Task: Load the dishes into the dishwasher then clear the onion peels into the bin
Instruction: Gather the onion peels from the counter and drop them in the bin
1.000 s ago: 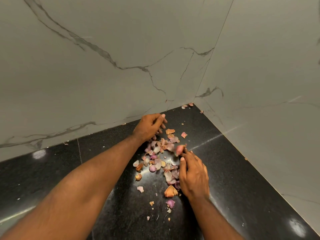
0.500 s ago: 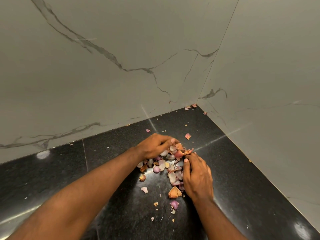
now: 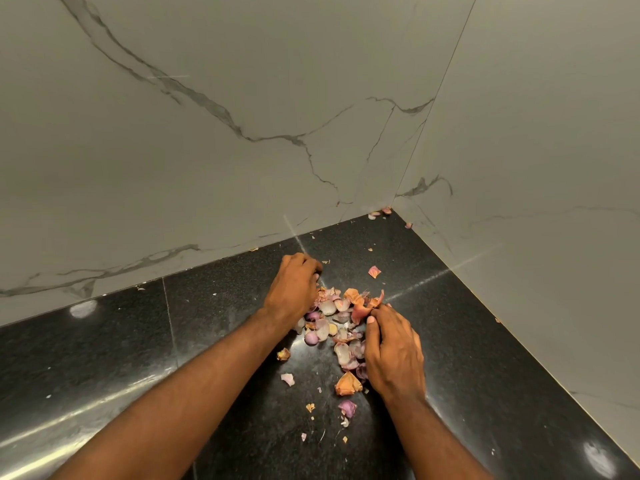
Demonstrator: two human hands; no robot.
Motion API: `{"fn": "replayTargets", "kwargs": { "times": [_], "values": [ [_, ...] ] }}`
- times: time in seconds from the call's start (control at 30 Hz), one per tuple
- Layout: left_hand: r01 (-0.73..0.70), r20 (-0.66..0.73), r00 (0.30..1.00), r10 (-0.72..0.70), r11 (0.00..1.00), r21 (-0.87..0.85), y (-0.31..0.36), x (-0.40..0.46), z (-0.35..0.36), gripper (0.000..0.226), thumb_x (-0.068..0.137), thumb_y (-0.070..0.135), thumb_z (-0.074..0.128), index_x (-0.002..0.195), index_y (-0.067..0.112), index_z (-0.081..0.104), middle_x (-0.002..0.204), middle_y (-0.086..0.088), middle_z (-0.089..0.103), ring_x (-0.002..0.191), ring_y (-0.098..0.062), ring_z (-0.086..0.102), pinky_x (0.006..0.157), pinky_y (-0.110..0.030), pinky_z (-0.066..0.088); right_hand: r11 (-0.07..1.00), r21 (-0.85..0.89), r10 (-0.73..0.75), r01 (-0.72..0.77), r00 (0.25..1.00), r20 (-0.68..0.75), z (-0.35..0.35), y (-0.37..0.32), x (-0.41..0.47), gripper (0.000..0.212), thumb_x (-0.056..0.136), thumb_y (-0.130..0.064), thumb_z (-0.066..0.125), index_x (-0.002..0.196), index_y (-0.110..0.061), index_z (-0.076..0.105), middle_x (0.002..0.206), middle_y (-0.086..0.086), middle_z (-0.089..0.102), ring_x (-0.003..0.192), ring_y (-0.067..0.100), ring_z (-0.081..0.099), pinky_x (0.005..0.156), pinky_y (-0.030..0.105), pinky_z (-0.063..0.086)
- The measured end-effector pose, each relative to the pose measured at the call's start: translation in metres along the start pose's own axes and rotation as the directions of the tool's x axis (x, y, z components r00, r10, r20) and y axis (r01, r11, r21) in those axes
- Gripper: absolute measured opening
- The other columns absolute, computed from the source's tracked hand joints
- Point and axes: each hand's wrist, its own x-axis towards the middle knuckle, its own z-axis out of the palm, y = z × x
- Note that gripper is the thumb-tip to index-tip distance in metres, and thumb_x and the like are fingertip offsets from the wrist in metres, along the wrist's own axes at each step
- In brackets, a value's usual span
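I see both hands on the black counter (image 3: 104, 358), flanking the onion peels (image 3: 337, 318). Left hand (image 3: 294, 292) curled against the pile; right hand (image 3: 394, 351) pinches peels.

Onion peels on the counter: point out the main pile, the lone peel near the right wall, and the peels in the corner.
main pile (image 3: 337, 315), head view, its middle.
lone peel (image 3: 374, 271), head view, its centre.
corner peels (image 3: 380, 213), head view, between the pieces.
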Motion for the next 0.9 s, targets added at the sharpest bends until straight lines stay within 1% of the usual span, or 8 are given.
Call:
{"fn": "replayTargets", "kwargs": {
  "times": [0.07, 0.23, 0.47, 0.53, 0.6, 0.67, 0.8, 0.9],
  "values": [
    [0.026, -0.008, 1.0, -0.027, 0.997, -0.066, -0.003, 0.002, -0.01, 0.027, 0.104, 0.015, 0.059, 0.13, 0.017, 0.065, 0.125, -0.001, 0.062, 0.116, -0.014, 0.053, 0.105, -0.034, 0.05, 1.0, 0.002, -0.003, 0.003, 1.0, -0.002, -0.001, 0.0, -0.001, 0.035, 0.107, -0.046, 0.029, 0.122, -0.041, 0.061, 0.13, -0.021, 0.061, 0.129, 0.003, 0.048, 0.114, 0.042, 0.038],
    [0.313, -0.01, 0.95, -0.313, 0.95, -0.019, -0.021, 0.019, -0.028, 0.038, 0.093, 0.028, 0.077, 0.125, 0.012, 0.064, 0.123, -0.007, 0.059, 0.112, -0.021, 0.06, 0.096, -0.033, 0.05, 1.0, 0.013, -0.006, 0.006, 1.0, -0.006, -0.001, -0.001, -0.001, 0.034, 0.107, -0.046, 0.029, 0.12, -0.042, 0.06, 0.127, -0.024, 0.059, 0.127, 0.001, 0.047, 0.113, 0.04, 0.036],
    [0.347, 0.078, 0.936, -0.343, 0.937, -0.032, -0.017, 0.03, -0.036, 0.008, 0.094, 0.024, 0.076, 0.092, 0.018, 0.073, 0.086, 0.004, 0.07, 0.085, -0.013, 0.067, 0.085, -0.035, 0.057, 1.0, 0.014, -0.012, 0.012, 1.0, -0.012, 0.0, 0.0, -0.001, 0.023, 0.11, -0.036, 0.039, 0.117, -0.041, 0.061, 0.119, -0.027, 0.055, 0.115, -0.006, 0.042, 0.108, 0.035, 0.034],
    [0.289, 0.27, 0.919, -0.287, 0.957, 0.034, -0.014, 0.034, -0.04, 0.01, 0.092, 0.031, 0.078, 0.095, 0.022, 0.075, 0.091, 0.007, 0.072, 0.092, -0.011, 0.068, 0.091, -0.035, 0.055, 1.0, 0.018, -0.011, 0.011, 1.0, -0.012, 0.0, 0.001, 0.0, 0.023, 0.11, -0.037, 0.039, 0.117, -0.041, 0.061, 0.12, -0.027, 0.056, 0.116, -0.005, 0.043, 0.108, 0.036, 0.034],
    [0.179, 0.555, 0.817, -0.153, 0.984, 0.008, -0.01, 0.038, -0.051, 0.016, 0.091, 0.038, 0.078, 0.099, 0.024, 0.079, 0.099, 0.01, 0.076, 0.099, -0.008, 0.068, 0.099, -0.036, 0.051, 1.0, 0.019, -0.012, 0.012, 1.0, -0.009, 0.001, 0.001, 0.0, 0.024, 0.109, -0.039, 0.038, 0.119, -0.042, 0.06, 0.124, -0.024, 0.058, 0.122, 0.0, 0.046, 0.11, 0.039, 0.036],
    [0.201, 0.669, 0.738, -0.084, 0.975, -0.099, -0.007, 0.042, -0.062, 0.023, 0.095, 0.044, 0.072, 0.1, 0.025, 0.082, 0.1, 0.012, 0.079, 0.1, -0.006, 0.07, 0.098, -0.031, 0.047, 1.0, 0.021, -0.008, 0.008, 1.0, -0.009, 0.001, 0.001, 0.001, 0.025, 0.11, -0.039, 0.038, 0.121, -0.042, 0.06, 0.127, -0.022, 0.06, 0.126, 0.003, 0.048, 0.112, 0.041, 0.037],
    [0.229, 0.395, 0.902, -0.175, 0.969, -0.091, -0.008, 0.045, -0.049, 0.023, 0.098, 0.045, 0.068, 0.097, 0.024, 0.078, 0.092, 0.005, 0.074, 0.085, -0.009, 0.067, 0.085, -0.034, 0.051, 1.0, 0.022, -0.007, 0.007, 1.0, -0.01, 0.002, 0.002, -0.002, 0.023, 0.109, -0.038, 0.039, 0.12, -0.042, 0.059, 0.125, -0.024, 0.057, 0.123, -0.001, 0.046, 0.112, 0.042, 0.037],
    [0.144, 0.328, 0.936, -0.128, 0.989, -0.024, -0.007, 0.043, -0.031, 0.025, 0.097, 0.031, 0.072, 0.122, 0.031, 0.068, 0.112, 0.004, 0.063, 0.107, -0.013, 0.061, 0.101, -0.041, 0.051, 0.999, 0.03, -0.019, 0.019, 1.0, -0.013, 0.001, 0.0, -0.001, 0.021, 0.11, -0.037, 0.039, 0.117, -0.042, 0.058, 0.12, -0.026, 0.055, 0.119, -0.002, 0.045, 0.11, 0.04, 0.038]
  ]
}}
